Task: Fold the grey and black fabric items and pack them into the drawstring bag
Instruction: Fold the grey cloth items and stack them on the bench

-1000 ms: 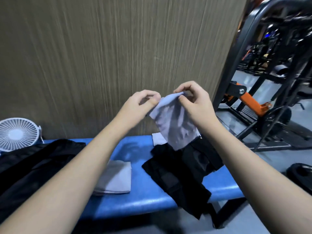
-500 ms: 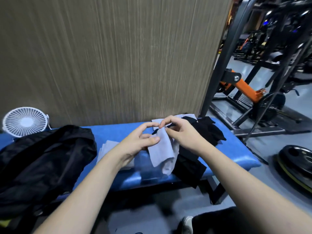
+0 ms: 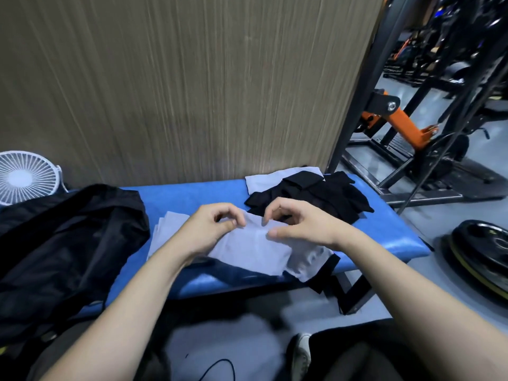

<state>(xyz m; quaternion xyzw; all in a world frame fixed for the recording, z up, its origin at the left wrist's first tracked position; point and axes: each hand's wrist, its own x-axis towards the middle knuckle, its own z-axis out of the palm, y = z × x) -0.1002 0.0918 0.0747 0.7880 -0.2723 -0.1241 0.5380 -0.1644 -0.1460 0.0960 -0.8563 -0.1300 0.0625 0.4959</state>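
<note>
A light grey cloth (image 3: pixel 255 251) lies spread on the blue bench (image 3: pixel 198 195), its lower edge hanging over the front. My left hand (image 3: pixel 214 229) pinches the cloth's top edge at the left. My right hand (image 3: pixel 297 225) pinches the same edge beside it with curled fingers and thumb. Folded grey pieces (image 3: pixel 165 229) are stacked just left of my left hand. A heap of black fabric items (image 3: pixel 313 198) lies behind my right hand, with another grey piece (image 3: pixel 270 178) under its far side. The black drawstring bag (image 3: pixel 68 237) slumps on the bench's left end.
A white fan (image 3: pixel 24 177) stands at the far left against the wood-grain wall. A black and orange gym rack (image 3: pixel 398 125) stands to the right, and a weight plate (image 3: pixel 478 257) lies on the floor. A shoe (image 3: pixel 302 353) shows below the bench.
The grey cloth came down from mid-air onto the bench and is now spread flat. Both hands lowered with it and still pinch its top edge.
</note>
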